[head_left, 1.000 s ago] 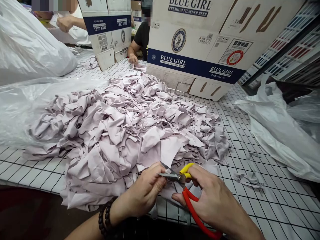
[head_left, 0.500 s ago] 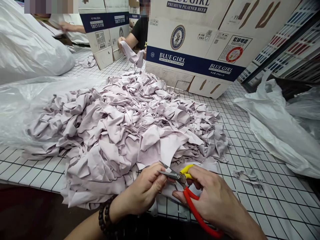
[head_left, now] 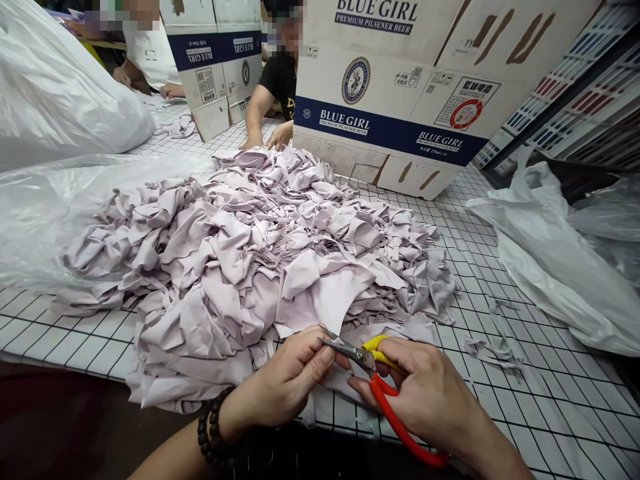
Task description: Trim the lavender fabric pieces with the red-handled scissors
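Observation:
My right hand (head_left: 425, 383) is wrapped round a pair of scissors (head_left: 359, 355) with one yellow and one red handle. Their blades point left and lie nearly together at the fingertips of my left hand (head_left: 293, 377). That hand is closed in a pinch on the edge of a pale lilac fabric piece (head_left: 327, 300); the part between the fingers is mostly hidden. Dark beads circle my left wrist. Just beyond both hands spreads a big heap of lilac fabric pieces (head_left: 220, 233), crumpled and overlapping.
White cartons (head_left: 385, 80) with blue bands stand behind the heap. A co-worker's hands (head_left: 280, 135) rest at its far edge; another person is at the back left. Plastic bags (head_left: 65, 87) lie left, a white bag (head_left: 550, 240) right. Fabric scraps (head_left: 495, 353) lie on the grid-patterned table (head_left: 540, 400).
The scissor blades have closed from a wider gap near my left fingertips. Across the table, the co-worker's hands have lowered from a raised fabric piece to the heap.

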Available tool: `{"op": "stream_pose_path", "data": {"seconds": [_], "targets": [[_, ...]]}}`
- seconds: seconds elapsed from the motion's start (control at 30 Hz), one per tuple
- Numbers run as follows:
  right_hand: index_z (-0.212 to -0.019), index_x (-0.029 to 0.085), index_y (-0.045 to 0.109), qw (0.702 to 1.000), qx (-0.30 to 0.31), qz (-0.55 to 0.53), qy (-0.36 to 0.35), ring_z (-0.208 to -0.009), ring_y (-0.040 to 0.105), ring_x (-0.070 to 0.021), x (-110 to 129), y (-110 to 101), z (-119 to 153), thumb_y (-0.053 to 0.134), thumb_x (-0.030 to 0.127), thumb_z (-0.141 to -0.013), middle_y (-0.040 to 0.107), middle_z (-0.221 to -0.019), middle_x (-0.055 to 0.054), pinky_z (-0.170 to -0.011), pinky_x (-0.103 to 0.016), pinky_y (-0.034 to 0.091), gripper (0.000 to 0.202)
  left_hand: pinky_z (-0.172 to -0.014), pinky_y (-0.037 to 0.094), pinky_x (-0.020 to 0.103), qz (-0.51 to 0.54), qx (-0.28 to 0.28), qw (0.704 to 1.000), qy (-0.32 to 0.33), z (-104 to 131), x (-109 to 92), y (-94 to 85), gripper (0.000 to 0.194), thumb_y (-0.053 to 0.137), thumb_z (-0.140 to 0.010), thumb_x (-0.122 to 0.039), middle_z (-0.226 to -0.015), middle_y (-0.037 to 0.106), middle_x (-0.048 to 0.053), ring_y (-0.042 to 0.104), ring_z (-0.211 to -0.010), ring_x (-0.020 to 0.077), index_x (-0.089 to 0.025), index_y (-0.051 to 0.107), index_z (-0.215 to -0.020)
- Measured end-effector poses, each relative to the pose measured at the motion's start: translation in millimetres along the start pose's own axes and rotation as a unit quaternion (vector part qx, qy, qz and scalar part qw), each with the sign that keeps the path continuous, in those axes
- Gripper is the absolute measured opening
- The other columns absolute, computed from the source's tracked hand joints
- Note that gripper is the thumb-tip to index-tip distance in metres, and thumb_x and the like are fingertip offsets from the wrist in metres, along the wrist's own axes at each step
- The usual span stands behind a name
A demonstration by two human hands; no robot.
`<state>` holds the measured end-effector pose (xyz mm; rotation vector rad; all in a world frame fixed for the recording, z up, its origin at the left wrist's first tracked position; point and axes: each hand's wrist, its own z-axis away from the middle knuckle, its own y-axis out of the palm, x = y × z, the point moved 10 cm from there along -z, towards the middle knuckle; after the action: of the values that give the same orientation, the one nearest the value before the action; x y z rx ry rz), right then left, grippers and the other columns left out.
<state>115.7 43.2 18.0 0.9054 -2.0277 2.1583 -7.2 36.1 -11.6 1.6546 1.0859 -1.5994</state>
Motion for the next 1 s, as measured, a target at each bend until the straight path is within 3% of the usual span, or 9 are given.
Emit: {"op": "stream_pose_path", "data": {"seconds": [0.3,0.43,0.53,0.63,0.73,0.8,0.87,0.93,1.0], "targets": [[-0.052,0.021,0.045,0.997,-0.062,0.003,-0.049,-0.044,0.037,-0.0089,8,-12,1,0.071,0.037,-0.071,0.043,-0.049,0.006,-0.044,-0.023,0.027,0.036,-0.069,0.041,0.025,0.014,0.009,1.0,-0.024,2,2,0.9,0.035,0.037,-0.099,-0.037,-0.079,0.054,0.003,0.05,-0.073,0.0144,-0.016,0.064,-0.092],[-0.047,0.02,0.041,0.992,-0.014,-0.119,0.041,-0.045,0.034,-0.009,-24,1,-1,0.072,0.042,-0.071,0.038,-0.047,0.005,-0.042,-0.023,0.026,0.045,-0.064,0.041,0.024,0.06,0.01,0.997,-0.052,1,10,3.4,0.039,0.038,-0.098,-0.042,-0.075,0.05,0.002,0.048,-0.068,0.0131,-0.014,0.064,-0.092],[-0.064,0.02,0.057,0.948,0.011,-0.284,0.146,-0.047,0.037,-0.0102,-52,22,-1,0.076,0.043,-0.069,0.043,-0.052,0.006,-0.042,-0.022,0.031,0.03,-0.059,0.039,0.023,0.115,-0.001,0.99,-0.075,-1,18,5.3,0.041,0.04,-0.097,-0.046,-0.073,0.048,0.001,0.046,-0.064,0.0117,-0.013,0.063,-0.091],[-0.096,0.021,0.064,0.909,0.0,-0.39,0.145,-0.056,0.047,-0.012,-47,41,-12,0.081,0.037,-0.065,0.056,-0.07,0.003,-0.049,-0.023,0.043,0.039,-0.057,0.038,0.023,0.154,-0.011,0.985,-0.08,-4,22,4.2,0.04,0.042,-0.096,-0.047,-0.071,0.05,0.001,0.044,-0.06,0.0106,-0.013,0.062,-0.09],[-0.085,0.02,0.063,0.891,-0.003,-0.442,0.106,-0.059,0.05,-0.0113,-26,57,-30,0.078,0.032,-0.068,0.057,-0.07,0.004,-0.053,-0.022,0.046,0.026,-0.065,0.043,0.024,0.114,-0.052,0.991,-0.056,-2,20,-11.9,0.035,0.041,-0.097,-0.042,-0.083,0.057,0.005,0.05,-0.068,0.0123,-0.014,0.062,-0.095],[-0.073,0.02,0.057,0.869,-0.016,-0.484,0.106,-0.054,0.048,-0.0102,-16,59,-36,0.078,0.032,-0.068,0.054,-0.061,0.006,-0.051,-0.021,0.044,0.025,-0.078,0.047,0.029,0.022,-0.121,0.992,-0.039,3,18,-32.7,0.031,0.054,-0.091,-0.039,-0.112,0.058,0.01,0.055,-0.084,0.0158,-0.018,0.058,-0.113],[-0.071,0.02,0.055,0.827,0.007,-0.551,0.114,-0.053,0.051,-0.0109,-3,57,-35,0.078,0.036,-0.069,0.055,-0.059,0.005,-0.052,-0.022,0.046,0.028,-0.092,0.045,0.035,-0.074,-0.166,0.983,-0.029,8,14,-45.4,0.064,0.073,-0.076,-0.034,-0.135,0.047,0.013,0.054,-0.103,0.0215,-0.022,0.046,-0.133],[-0.074,0.02,0.059,0.782,0.075,-0.61,0.101,-0.055,0.058,-0.0138,20,50,-28,0.075,0.039,-0.073,0.06,-0.061,0.002,-0.058,-0.027,0.05,0.025,-0.096,0.045,0.037,-0.107,-0.121,0.986,-0.031,6,12,-37.0,0.073,0.078,-0.069,-0.023,-0.129,0.055,0.012,0.056,-0.107,0.024,-0.021,0.047,-0.134],[-0.079,0.02,0.064,0.759,0.119,-0.634,0.082,-0.062,0.063,-0.0169,34,35,-18,0.074,0.038,-0.074,0.065,-0.067,-0.001,-0.063,-0.03,0.053,0.022,-0.089,0.049,0.033,-0.059,-0.008,0.997,-0.053,1,11,-15.7,0.04,0.066,-0.077,-0.015,-0.102,0.069,0.007,0.063,-0.097,0.0219,-0.018,0.063,-0.117]]}}
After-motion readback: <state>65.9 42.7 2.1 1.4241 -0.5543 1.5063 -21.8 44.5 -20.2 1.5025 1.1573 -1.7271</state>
